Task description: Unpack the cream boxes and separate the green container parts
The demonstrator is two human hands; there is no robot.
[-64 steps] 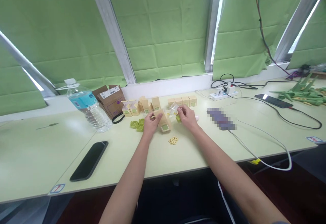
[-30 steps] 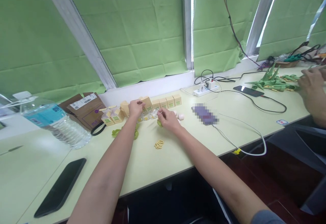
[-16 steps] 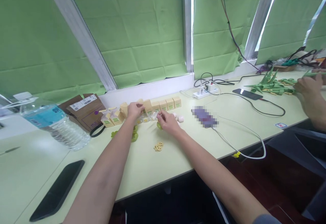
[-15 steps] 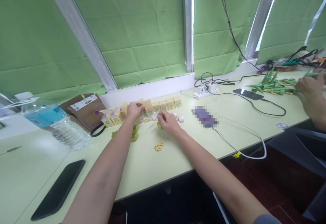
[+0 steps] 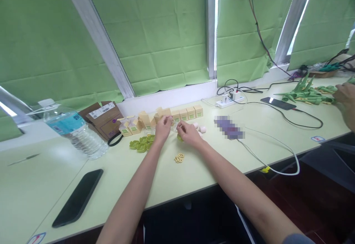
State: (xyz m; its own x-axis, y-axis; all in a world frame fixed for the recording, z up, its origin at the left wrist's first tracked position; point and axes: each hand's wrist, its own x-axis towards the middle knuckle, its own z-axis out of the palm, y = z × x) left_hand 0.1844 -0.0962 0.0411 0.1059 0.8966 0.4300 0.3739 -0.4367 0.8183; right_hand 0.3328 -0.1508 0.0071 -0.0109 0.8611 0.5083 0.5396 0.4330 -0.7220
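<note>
My left hand [image 5: 163, 128] and my right hand [image 5: 189, 133] are close together above the table, in front of a row of small cream boxes [image 5: 184, 114]. The fingertips of both are pinched; what they hold is too small to make out. A see-through plastic piece [image 5: 174, 125] shows between them. Left of my left hand lie several green cup-shaped pieces [image 5: 141, 147], partly behind my wrist. Another green piece [image 5: 179, 138] is under my right hand, with small pale pink pieces [image 5: 203, 129] beside it. Nearer me lies a little pile of yellowish loops [image 5: 179, 158].
On the left are a big water bottle [image 5: 74, 129], an opened cardboard box [image 5: 104, 120] and a black phone [image 5: 78, 197]. A power strip [image 5: 229, 102], cables and another phone [image 5: 278, 103] lie to the right. Beyond, another person's hand [image 5: 345, 97] is by green pointed parts [image 5: 307, 94].
My left hand has moved right, from over the boxes to beside my right hand, uncovering more green pieces. The view has shifted slightly. The other person's hand has moved.
</note>
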